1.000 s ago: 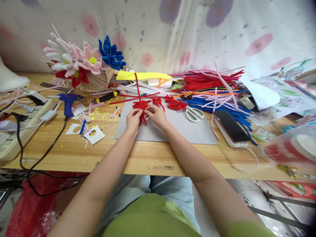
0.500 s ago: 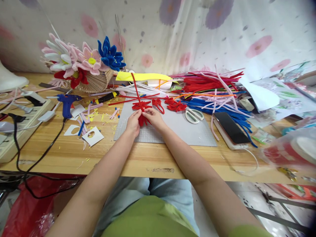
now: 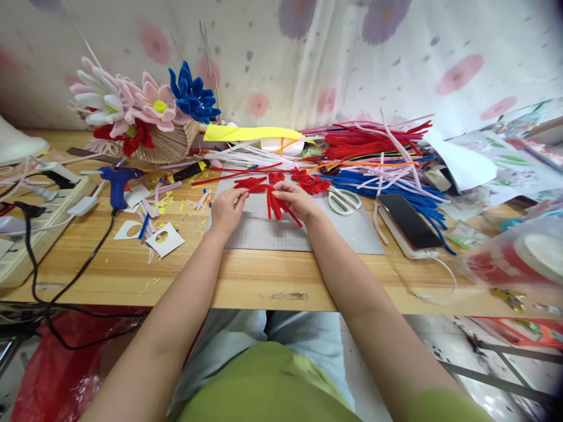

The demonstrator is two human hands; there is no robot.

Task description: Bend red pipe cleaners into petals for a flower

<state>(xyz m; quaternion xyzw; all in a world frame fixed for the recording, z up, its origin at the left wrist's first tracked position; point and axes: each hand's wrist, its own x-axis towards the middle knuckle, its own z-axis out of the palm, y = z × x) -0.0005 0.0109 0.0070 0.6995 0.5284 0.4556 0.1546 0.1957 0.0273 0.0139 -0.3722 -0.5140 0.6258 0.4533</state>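
Note:
My right hand (image 3: 294, 200) is closed on a bunch of red pipe cleaners (image 3: 275, 206), whose strands fan downward over the grey cutting mat (image 3: 343, 234). To its left, my left hand (image 3: 227, 210) has thumb and fingertips close together; whatever may be between them is too small to make out. Just beyond those fingertips lies a cluster of red pipe-cleaner loops (image 3: 251, 184). More red loops (image 3: 313, 183) rest behind my right hand, beside white-handled scissors (image 3: 343, 201).
A blue glue gun (image 3: 118, 186) and paper scraps (image 3: 165, 240) lie left. Behind are pipe-cleaner flowers (image 3: 159, 106), a yellow sheet (image 3: 250, 133) and red pipe cleaners (image 3: 373, 140). A phone (image 3: 411, 221) and a bagged cup (image 3: 519, 264) stand right.
My hands have moved apart, the left going left and the right going right. The red bunch now hangs from my right hand, and its upright strand no longer shows.

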